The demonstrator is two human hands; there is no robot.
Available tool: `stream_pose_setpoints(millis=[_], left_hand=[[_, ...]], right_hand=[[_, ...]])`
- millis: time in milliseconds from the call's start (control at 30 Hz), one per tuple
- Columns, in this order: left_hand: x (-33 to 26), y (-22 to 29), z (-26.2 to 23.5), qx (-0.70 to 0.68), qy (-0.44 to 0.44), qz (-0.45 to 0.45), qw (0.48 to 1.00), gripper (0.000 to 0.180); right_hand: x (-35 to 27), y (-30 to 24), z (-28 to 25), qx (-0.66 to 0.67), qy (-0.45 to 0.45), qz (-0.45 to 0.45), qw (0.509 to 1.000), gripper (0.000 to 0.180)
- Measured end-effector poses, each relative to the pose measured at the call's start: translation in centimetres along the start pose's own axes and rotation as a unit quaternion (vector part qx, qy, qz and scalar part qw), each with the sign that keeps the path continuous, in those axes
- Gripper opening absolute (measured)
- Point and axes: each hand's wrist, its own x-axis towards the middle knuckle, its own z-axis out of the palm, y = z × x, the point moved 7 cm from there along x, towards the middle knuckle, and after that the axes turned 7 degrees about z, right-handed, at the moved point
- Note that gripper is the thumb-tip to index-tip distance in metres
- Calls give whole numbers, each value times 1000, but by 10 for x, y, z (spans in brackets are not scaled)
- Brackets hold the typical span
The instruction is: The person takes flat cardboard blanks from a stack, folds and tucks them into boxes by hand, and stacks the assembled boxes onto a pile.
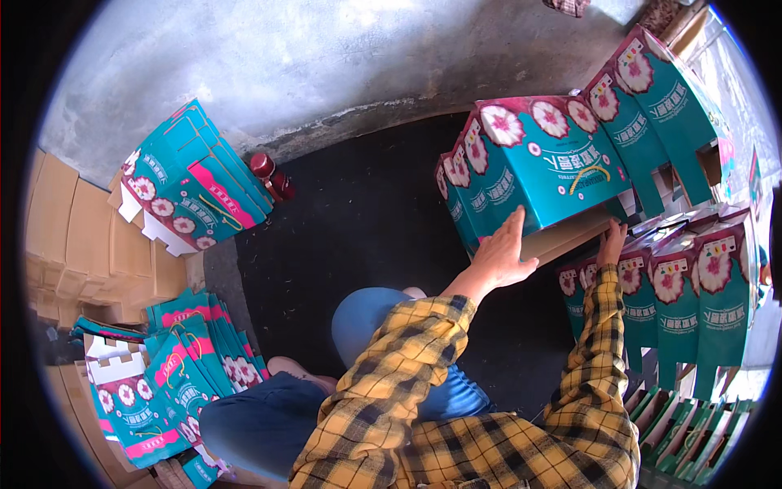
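Wide floor flanks the teal box, left grip apart at its edge, right grip unclear.

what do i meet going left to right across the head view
Brown cardboard boxes → stack of flat teal cartons → dark red bottle → left hand at the corner of a large teal box → right hand at its lower edge → upright teal box at far right

Right of centre, one carton between carton row at its left and carton group at its right; opposite, far flat stack beside bottle, near flat stack before it, cardboard boxes leftmost, wall behind.
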Motion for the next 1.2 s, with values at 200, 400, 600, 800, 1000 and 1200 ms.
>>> stream_pose_setpoints(millis=[200, 400, 600, 800, 1000, 1200], left_hand=[[-5, -10, -4, 4, -3, -24, 1000, 98], [-39, 14, -27, 152, 23, 13, 988, 91], [-143, 71, -61, 296, 50, 151, 942, 68], [-310, 63, -125, 375, 128, 88, 914, 77], [-385, 52, -105, 329, 209, 51, 920, 79], [-475, 64, -138, 199, 217, 24, 955, 61]], right_hand=[[-74, 43, 32, -62, -80, 87, 991, 79], [-134, 76, 7, -228, -37, -3, 973, 65], [-263, 88, 29, -317, -150, -99, 931, 41], [-388, 50, 153, -204, -323, 23, 924, 39], [-418, 11, 203, -194, -368, 17, 909, 40], [-514, -53, 268, -194, -490, -66, 848, 40]])
